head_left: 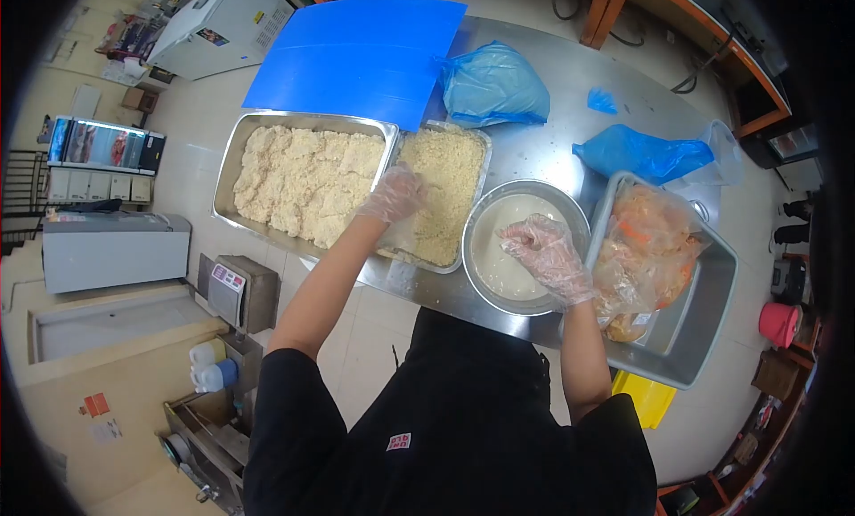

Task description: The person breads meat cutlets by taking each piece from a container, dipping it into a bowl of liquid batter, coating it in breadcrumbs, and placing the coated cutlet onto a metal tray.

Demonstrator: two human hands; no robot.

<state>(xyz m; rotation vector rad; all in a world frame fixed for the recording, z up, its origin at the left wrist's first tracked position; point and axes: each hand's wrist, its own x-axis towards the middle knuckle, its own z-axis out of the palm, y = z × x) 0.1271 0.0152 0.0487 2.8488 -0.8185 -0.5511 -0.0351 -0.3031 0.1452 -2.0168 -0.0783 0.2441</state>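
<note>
My left hand (398, 194), in a clear plastic glove, is over the left side of a metal tray (485, 173) of pale breadcrumbs (445, 186). Its fingers look loosely spread at the crumbs, with nothing visible in them. My right hand (545, 256), also gloved, hangs over a round metal bowl (469, 249) of milky white liquid (495, 271). Its fingers are curled together; whatever they hold, if anything, is hidden. Left of the crumbs, a deeper metal pan (233, 164) is filled with crumb-coated pieces (303, 178).
A grey tub (704, 329) with a clear bag of orange-tinted food (646, 249) stands at the right. Blue plastic bags (494, 84) and a blue sheet (356, 53) lie at the far side of the steel table (570, 53). A scale (227, 289) is at the left.
</note>
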